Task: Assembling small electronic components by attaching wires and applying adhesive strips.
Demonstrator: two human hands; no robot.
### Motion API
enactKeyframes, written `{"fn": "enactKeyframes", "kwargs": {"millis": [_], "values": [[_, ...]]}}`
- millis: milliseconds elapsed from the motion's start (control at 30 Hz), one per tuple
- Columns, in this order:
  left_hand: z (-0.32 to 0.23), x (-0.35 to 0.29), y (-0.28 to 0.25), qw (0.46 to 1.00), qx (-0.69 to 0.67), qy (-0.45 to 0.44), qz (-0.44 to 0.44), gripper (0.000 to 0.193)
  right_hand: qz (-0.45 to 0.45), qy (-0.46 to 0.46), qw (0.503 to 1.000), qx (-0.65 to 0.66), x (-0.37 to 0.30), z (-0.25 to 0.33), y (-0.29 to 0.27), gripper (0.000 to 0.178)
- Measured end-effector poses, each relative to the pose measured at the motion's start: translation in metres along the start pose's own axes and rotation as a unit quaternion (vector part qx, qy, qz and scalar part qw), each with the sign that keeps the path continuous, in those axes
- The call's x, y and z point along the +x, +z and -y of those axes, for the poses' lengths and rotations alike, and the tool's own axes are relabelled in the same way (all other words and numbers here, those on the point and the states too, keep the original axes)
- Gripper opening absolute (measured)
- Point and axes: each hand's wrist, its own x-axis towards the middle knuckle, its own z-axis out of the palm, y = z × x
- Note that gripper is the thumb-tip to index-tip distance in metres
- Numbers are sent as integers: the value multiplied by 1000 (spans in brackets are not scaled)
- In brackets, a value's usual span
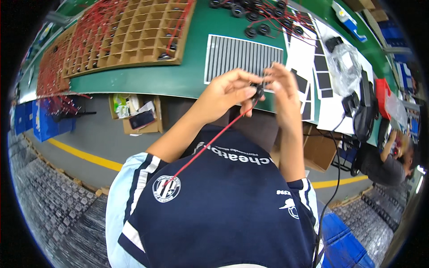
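Between the thumb and fingers of my left hand (229, 93) is a small black part (258, 92) with a red wire (214, 139). The wire trails down across the front of my dark shirt. My right hand (283, 85) is just to the right of the part, its fingertips bent toward it and slightly blurred. Whether they pinch something thin is too small to make out. Both hands are above the table's near edge. Just beyond them lies a white sheet (241, 52) with dark grey strips, partly covered by my fingers.
A cardboard divider tray (134, 38) holds several black parts with red wires at the left. More round black parts (252, 17) lie loose at the back. White sheets with black rectangles, a clear plastic bag (345, 67) and a red bin (383, 94) are at the right. Another person (389, 161) sits far right.
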Motion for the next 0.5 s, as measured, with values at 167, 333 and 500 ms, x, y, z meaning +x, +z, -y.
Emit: {"fn": "enactKeyframes", "kwargs": {"millis": [167, 333, 500], "values": [[7, 27, -30, 993, -25, 57, -96, 24, -105, -175, 726, -657, 49, -17, -32, 43], [19, 33, -45, 990, -26, 59, -126, 20, -121, -181, 665, -715, 54, -34, -35, 38], [17, 35, -42, 988, -26, 59, -139, 17, -127, -172, 689, -692, 58, -33, -34, 35]]}}
